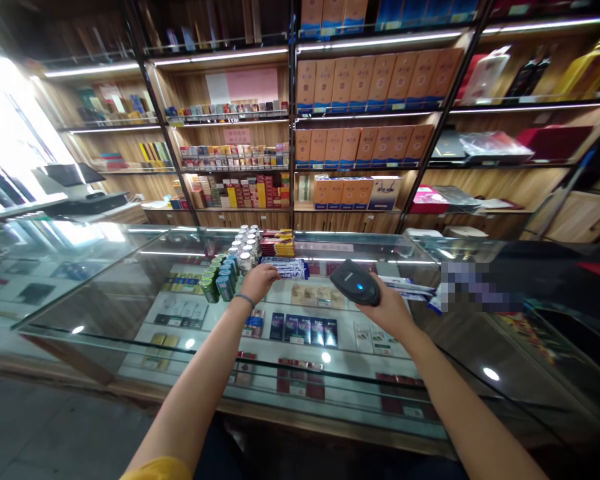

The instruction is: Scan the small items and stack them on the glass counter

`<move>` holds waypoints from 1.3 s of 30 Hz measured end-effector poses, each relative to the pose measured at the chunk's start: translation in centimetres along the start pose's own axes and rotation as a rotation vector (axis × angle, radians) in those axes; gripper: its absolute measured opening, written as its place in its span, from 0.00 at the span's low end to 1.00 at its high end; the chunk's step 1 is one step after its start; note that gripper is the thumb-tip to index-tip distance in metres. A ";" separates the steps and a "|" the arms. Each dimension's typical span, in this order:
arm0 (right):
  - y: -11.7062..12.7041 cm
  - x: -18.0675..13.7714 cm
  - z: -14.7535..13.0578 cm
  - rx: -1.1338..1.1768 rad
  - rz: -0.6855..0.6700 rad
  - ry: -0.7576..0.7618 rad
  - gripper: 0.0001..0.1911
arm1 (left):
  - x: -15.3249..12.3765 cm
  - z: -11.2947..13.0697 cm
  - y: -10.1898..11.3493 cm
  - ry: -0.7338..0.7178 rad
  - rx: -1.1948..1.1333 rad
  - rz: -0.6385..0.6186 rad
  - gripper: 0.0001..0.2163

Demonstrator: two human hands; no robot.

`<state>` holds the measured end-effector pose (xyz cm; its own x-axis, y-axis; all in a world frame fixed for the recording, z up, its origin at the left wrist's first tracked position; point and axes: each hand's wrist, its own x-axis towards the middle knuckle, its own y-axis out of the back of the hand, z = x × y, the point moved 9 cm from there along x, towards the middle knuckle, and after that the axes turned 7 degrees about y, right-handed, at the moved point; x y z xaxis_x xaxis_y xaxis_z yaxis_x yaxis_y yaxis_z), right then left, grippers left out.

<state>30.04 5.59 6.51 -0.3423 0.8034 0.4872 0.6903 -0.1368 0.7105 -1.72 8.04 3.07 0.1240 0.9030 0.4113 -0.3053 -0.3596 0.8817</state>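
My left hand (257, 281) reaches over the glass counter (130, 293) and closes its fingers on a blue and white pack (287, 268) lying on the glass. Rows of small green and silver cans (230, 267) stand just left of that hand. My right hand (387, 310) grips a black handheld barcode scanner (355, 282) with a blue light, held above the glass to the right of the pack. A stack of red and yellow packs (277, 243) sits behind the blue pack.
Cigarette packs fill the glass display case under the counter. Wooden shelves (370, 120) behind hold orange and blue cartons and many small boxes. More blue and white packs (410, 288) lie right of the scanner. A till screen (73, 175) stands at far left.
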 end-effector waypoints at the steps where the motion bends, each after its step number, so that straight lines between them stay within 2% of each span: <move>1: 0.1 0.0 -0.1 0.001 -0.002 -0.001 0.26 | 0.0 -0.2 -0.1 -0.001 -0.001 0.014 0.11; 8: 0.0 0.0 0.3 0.021 0.017 0.002 0.27 | 0.1 -0.8 -0.5 -0.041 0.025 0.068 0.13; 15: 0.6 0.4 1.1 0.065 0.060 -0.029 0.29 | 0.3 -0.5 -0.2 -0.010 -0.013 0.056 0.11; 20: 4.2 -0.5 2.4 0.076 0.175 -0.026 0.34 | 0.3 -0.4 -0.5 -0.013 -0.062 0.050 0.09; 23: 7.3 -2.2 3.2 0.048 0.210 -0.030 0.30 | 0.2 0.7 -0.5 -0.044 -0.096 0.065 0.08; 26: 10.6 -4.1 3.9 -0.011 0.243 -0.047 0.26 | 0.5 3.0 -0.3 -0.093 -0.125 0.062 0.08; 30: 14.3 -6.4 4.8 -0.041 0.289 -0.057 0.28 | 1.8 7.6 -0.6 -0.172 -0.153 0.022 0.11; 35: 17.4 -8.7 5.9 -0.073 0.308 -0.093 0.27 | 4.3 14.7 -2.2 -0.255 -0.270 -0.008 0.11; 39: 19.4 -10.7 7.1 -0.121 0.333 -0.148 0.26 | 5.6 21.4 -4.8 -0.267 -0.390 -0.061 0.11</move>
<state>51.61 -1.56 11.45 -0.0099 0.7773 0.6291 0.6653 -0.4646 0.5845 20.66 9.82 6.14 0.3757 0.8093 0.4516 -0.6154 -0.1465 0.7745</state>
